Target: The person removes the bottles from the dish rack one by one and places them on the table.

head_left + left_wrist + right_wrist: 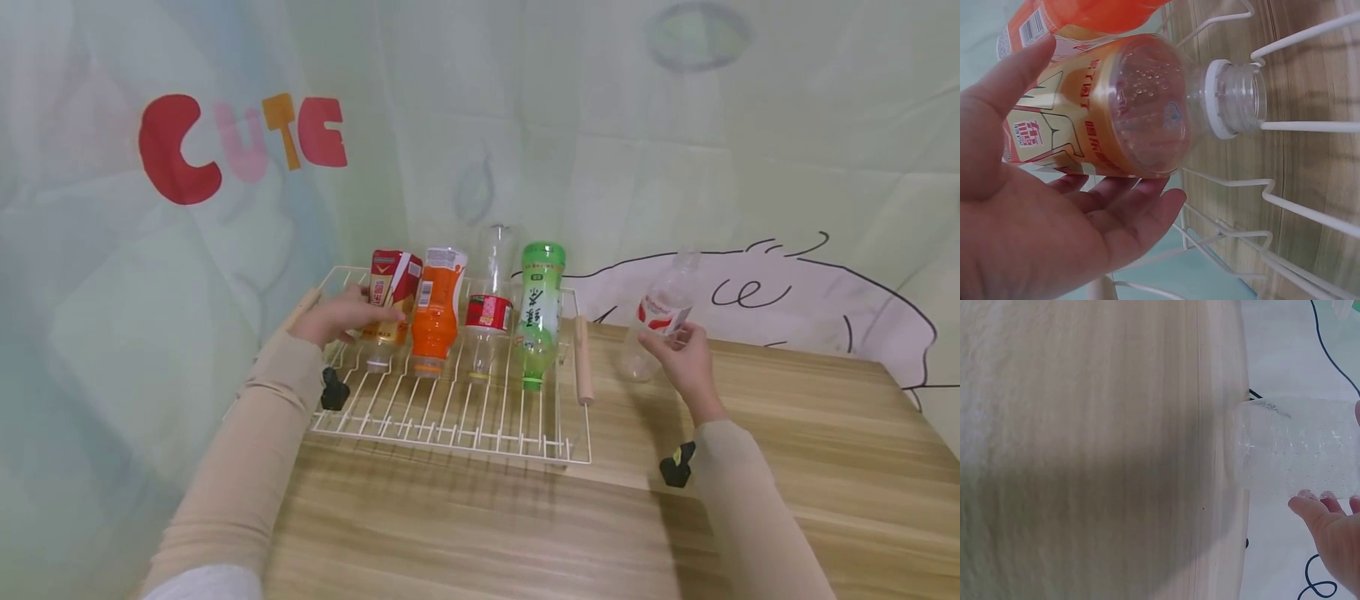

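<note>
My left hand [337,321] is at the left end of a white wire rack [450,437]. It holds an upside-down plastic bottle with a red and gold label [1085,119], thumb on one side and fingers on the other. The bottle's capless neck points down at the wires. My right hand [686,362] grips a clear plastic bottle with a red and white label [660,315], its neck up and tilted to the right. That clear bottle [1297,447] is low by the table's back edge, right of the rack.
An orange bottle [435,321], a clear bottle with a red label [489,312] and a green bottle [538,308] stand neck-down in the rack. A wooden handle [582,362] is on its right side. Behind the wooden table [465,533] hangs a printed cloth [525,125].
</note>
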The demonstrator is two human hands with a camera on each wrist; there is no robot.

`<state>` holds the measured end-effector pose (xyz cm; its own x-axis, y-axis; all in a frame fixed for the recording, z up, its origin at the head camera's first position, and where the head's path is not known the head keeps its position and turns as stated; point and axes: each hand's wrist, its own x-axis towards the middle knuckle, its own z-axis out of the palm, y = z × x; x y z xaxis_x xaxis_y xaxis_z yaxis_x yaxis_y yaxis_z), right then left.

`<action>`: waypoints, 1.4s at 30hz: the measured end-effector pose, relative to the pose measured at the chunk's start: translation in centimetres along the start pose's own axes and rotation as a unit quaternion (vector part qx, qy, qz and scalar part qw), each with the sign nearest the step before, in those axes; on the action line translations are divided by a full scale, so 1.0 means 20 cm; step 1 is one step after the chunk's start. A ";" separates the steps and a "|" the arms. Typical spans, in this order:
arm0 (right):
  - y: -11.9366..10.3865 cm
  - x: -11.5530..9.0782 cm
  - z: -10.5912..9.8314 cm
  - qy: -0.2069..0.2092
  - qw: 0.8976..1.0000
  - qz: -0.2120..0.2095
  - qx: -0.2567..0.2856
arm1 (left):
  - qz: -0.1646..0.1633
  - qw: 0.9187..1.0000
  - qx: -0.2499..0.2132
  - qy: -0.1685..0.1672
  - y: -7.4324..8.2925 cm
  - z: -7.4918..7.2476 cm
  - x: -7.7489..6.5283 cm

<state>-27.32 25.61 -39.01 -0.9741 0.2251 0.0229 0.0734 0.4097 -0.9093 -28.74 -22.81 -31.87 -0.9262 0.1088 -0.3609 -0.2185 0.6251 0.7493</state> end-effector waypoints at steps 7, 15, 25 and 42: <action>0.01 0.00 0.01 0.001 1.000 -0.003 0.007 | -0.004 1.000 -0.009 -0.001 0.00 0.01 0.01; 0.01 -0.01 0.01 0.006 1.000 -0.005 -0.002 | -0.002 1.000 -0.023 -0.001 -0.01 0.01 0.01; 0.02 -0.01 0.03 0.010 1.000 -0.011 0.001 | -0.004 0.999 -0.033 -0.003 -0.01 0.03 0.01; 0.01 -0.02 0.00 -0.028 1.000 0.004 -0.003 | 0.011 1.000 -0.019 0.020 0.00 0.00 -0.02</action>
<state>-26.99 25.55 -39.18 -0.9841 0.1777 -0.0073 0.0814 0.4131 -0.9070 -28.44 -22.85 -31.79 -0.9421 0.0903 -0.3230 -0.2097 0.5932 0.7773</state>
